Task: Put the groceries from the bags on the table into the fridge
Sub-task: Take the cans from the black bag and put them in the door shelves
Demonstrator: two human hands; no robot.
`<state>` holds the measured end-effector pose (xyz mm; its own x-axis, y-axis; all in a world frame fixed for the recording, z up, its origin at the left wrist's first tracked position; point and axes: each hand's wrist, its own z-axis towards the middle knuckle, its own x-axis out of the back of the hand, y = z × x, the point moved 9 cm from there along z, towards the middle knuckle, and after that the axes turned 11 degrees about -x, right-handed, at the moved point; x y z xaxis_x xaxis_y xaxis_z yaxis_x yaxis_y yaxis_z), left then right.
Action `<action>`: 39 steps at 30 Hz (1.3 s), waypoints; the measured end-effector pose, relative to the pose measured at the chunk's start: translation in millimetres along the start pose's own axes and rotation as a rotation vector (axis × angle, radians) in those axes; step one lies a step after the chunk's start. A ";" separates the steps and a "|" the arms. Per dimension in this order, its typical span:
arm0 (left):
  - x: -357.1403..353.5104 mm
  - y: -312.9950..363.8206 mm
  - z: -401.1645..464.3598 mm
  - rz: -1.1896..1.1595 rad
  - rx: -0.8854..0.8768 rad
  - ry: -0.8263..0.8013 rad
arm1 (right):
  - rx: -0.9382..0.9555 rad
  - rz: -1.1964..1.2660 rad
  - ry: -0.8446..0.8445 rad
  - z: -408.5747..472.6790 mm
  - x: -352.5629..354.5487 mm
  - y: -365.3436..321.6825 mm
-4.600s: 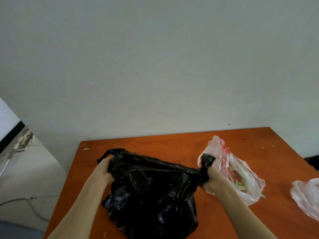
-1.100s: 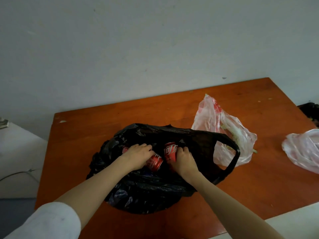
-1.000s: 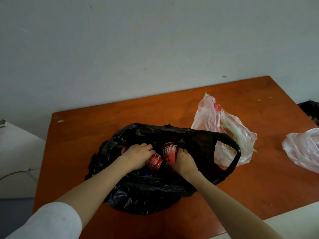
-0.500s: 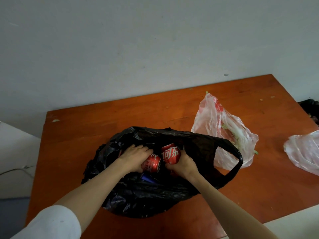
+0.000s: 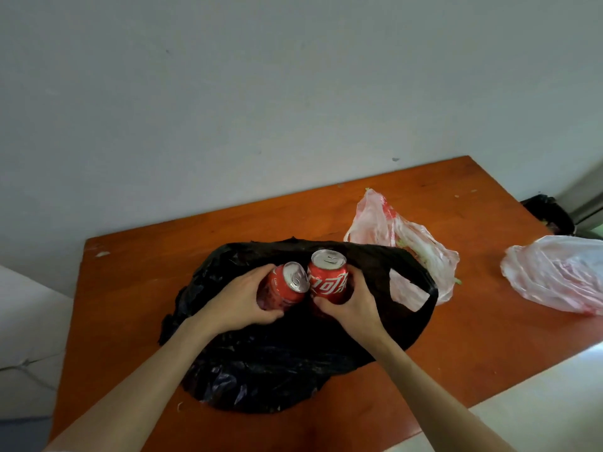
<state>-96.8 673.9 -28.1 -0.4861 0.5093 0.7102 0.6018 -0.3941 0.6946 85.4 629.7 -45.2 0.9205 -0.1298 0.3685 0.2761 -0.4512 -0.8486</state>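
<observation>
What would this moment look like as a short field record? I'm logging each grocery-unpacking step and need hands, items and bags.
left hand: grips left can, tilted, top toward the other can
right hand: grips right can, upright
cans: red, side by side, raised above the black bag
black bag: open, slumped on the table
other bags: pink bag behind the black bag's handle, greens showing; second pink bag at right
fridge: not in view
</observation>
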 end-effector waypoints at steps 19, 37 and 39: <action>-4.5 225.6 1.0 -0.639 -0.360 0.107 | 0.164 0.572 0.331 -166.4 173.9 -38.2; -348.2 619.6 -73.0 -1.112 -0.385 -0.545 | 0.172 1.063 0.888 -513.8 512.7 189.3; -377.2 657.7 -78.0 -1.099 -0.402 -0.595 | 0.189 1.073 0.943 -542.8 540.9 209.0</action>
<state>433.0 162.8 169.8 -0.1840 0.9253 -0.3317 -0.2066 0.2935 0.9334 491.0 -14.1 182.7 0.2017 -0.8836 -0.4226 -0.3187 0.3488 -0.8814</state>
